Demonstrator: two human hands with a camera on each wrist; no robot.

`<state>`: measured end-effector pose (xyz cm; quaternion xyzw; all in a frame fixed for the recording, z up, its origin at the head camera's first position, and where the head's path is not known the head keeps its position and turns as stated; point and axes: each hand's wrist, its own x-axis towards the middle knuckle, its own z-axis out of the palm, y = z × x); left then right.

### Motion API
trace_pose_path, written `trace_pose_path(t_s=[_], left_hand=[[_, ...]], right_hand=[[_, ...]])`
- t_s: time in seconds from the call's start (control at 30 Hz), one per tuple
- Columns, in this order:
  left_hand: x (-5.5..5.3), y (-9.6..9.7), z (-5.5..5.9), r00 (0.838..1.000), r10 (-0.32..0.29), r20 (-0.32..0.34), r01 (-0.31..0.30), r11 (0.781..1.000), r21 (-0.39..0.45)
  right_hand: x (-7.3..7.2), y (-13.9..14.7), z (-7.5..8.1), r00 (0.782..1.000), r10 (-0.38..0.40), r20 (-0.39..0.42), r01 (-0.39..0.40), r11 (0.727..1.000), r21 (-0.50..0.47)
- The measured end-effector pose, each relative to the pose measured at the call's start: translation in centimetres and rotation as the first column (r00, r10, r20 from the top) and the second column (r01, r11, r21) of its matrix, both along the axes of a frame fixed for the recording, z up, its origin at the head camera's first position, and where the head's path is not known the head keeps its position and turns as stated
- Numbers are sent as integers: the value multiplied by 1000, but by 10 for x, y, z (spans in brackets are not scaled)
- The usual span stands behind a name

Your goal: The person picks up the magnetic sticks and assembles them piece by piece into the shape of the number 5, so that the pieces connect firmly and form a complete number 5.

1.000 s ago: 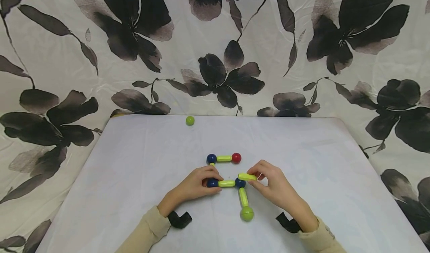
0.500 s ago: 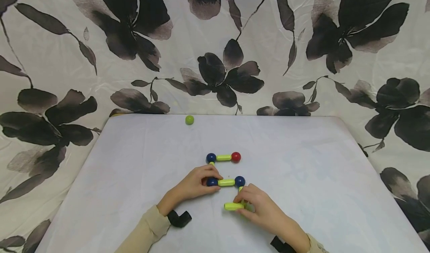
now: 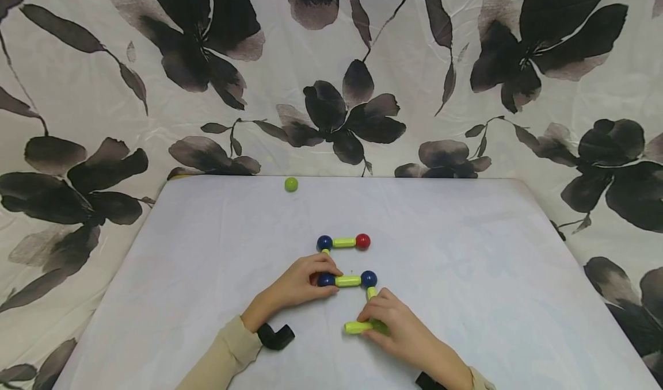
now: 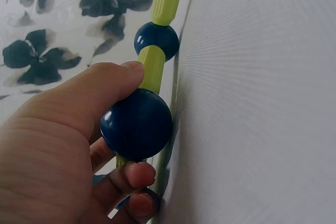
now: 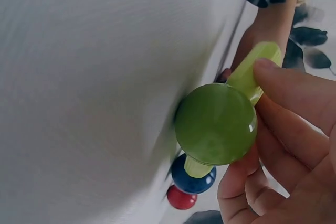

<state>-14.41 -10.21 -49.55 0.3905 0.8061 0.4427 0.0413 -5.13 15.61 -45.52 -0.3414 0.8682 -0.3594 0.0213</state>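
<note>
My left hand (image 3: 297, 280) holds the blue ball (image 4: 137, 124) at the left bend of a zigzag chain of yellow-green rods and balls, thumb reaching onto a rod. Another blue ball (image 3: 369, 279) joins that rod at the right bend. From there a short rod (image 3: 371, 293) leads toward a green ball (image 5: 216, 124), mostly covered by my right hand (image 3: 401, 327) in the head view. Between thumb and fingers, my right hand pinches a yellow-green rod (image 3: 356, 327) that points left, its end at the green ball in the right wrist view.
Beyond my left hand, the chain's far end has a blue ball (image 3: 324, 242), a rod (image 3: 344, 243) and a red ball (image 3: 362, 241). A loose green ball (image 3: 291, 184) lies at the back edge of the white table (image 3: 466, 234). Behind hangs a floral cloth (image 3: 435, 91).
My right hand has carried the rod from the right blue ball toward me, down to the green ball at the chain's near end. My left hand has stayed on its blue ball.
</note>
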Motion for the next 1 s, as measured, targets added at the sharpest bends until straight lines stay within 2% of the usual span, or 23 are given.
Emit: trace_pose_path(t_s=[0.17,0.3,0.43,0.6,1.0], left_hand=[[0,0,0,1000,3,7,-3,1000,-5],[0,0,0,1000,-1,7,1,1000,1],[0,0,0,1000,-4,1,4,1000,4],[0,0,0,1000,-9,-3,9,1000,11],[0,-1,-1,1000,-5,7,5,1000,13]], right_hand=[[-1,1,1,1000,6,-21,-5,999,53],[1,5,2,999,-31,-9,31,997,76],[4,10,3,998,-63,30,60,996,73],[5,14,1,995,-66,69,63,997,49],[3,16,-3,996,-51,78,52,999,-11]])
